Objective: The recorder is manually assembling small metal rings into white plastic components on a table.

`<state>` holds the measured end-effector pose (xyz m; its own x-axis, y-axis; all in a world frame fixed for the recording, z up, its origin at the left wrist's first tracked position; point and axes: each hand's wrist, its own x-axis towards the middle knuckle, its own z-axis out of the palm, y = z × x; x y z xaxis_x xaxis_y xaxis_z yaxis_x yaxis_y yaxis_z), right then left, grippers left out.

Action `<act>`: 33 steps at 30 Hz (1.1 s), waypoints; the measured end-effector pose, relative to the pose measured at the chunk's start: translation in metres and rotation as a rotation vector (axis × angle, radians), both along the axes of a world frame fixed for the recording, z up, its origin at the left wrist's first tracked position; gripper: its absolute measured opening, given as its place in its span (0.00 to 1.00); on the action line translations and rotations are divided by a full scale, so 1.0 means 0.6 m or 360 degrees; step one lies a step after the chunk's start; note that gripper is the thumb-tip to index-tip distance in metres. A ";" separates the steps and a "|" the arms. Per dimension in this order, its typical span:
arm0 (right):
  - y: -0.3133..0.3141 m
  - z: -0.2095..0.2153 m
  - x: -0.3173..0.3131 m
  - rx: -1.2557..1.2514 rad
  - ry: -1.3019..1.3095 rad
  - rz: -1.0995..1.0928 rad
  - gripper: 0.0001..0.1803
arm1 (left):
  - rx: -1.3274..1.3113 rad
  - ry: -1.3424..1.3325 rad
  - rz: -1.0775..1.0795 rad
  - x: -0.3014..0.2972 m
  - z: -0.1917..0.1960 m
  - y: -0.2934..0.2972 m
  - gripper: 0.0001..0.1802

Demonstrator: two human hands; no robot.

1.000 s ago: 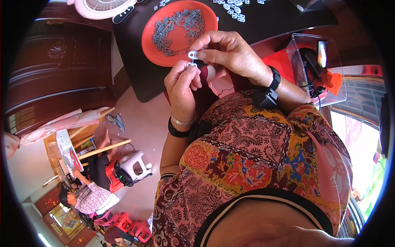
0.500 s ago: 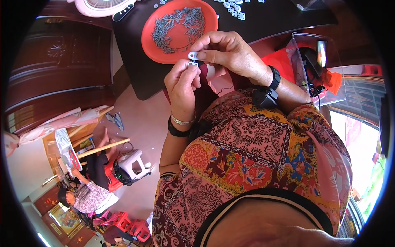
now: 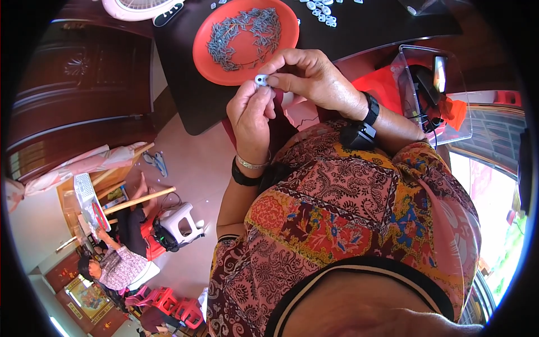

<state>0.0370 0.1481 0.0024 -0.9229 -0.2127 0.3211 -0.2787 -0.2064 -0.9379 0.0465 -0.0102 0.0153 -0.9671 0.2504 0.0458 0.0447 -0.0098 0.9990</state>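
Note:
My left hand (image 3: 251, 115) and my right hand (image 3: 317, 78) meet at the near edge of a round orange-red plate (image 3: 291, 25). Between their fingertips is a small white plastic piece (image 3: 261, 80) with a dark hole, pinched by thumb and finger of each hand. A second white piece was in my left fingers earlier; now my fingers mostly hide whatever lies under the upper one. On the plate lie many small grey screw-like pieces (image 3: 222, 42), in a rough ring. More white plastic pieces (image 3: 321, 10) are scattered on the dark table (image 3: 359, 33) beyond.
A pink fan (image 3: 143, 8) stands at the far left. To the right, a clear plastic bin (image 3: 412, 112) holds black and orange items. Across the room a person (image 3: 123, 267) sits beside a wooden frame, near a white stool (image 3: 182, 224) and red stools (image 3: 188, 312).
The white piece in my right fingers has come down onto the one in my left fingers, so the two now overlap. My right hand has moved slightly lower.

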 end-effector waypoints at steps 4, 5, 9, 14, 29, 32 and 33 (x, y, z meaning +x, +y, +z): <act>0.002 0.013 0.009 -0.0067 -0.0169 0.0030 0.07 | 0.0116 -0.0028 0.0006 -0.001 -0.005 -0.001 0.12; 0.004 0.015 0.009 -0.0100 -0.0214 0.0059 0.07 | 0.0115 -0.0028 0.0005 0.000 -0.005 0.000 0.12; 0.008 0.017 0.011 -0.0223 -0.0307 0.0142 0.07 | 0.0026 0.0034 0.0019 0.006 0.007 0.003 0.11; 0.008 0.013 0.012 -0.0288 -0.0325 0.0142 0.07 | -0.0116 0.0193 0.0001 0.006 0.009 0.003 0.12; 0.005 -0.001 0.008 -0.0008 0.0067 0.0069 0.08 | 0.0028 -0.0042 -0.0017 0.002 0.001 -0.002 0.14; 0.001 -0.003 0.008 0.0172 0.0199 -0.0012 0.08 | 0.0108 -0.0070 0.0020 0.002 -0.003 -0.001 0.14; 0.000 -0.004 0.008 0.0300 0.0318 -0.0097 0.09 | 0.0103 -0.0060 0.0035 0.002 -0.003 0.000 0.14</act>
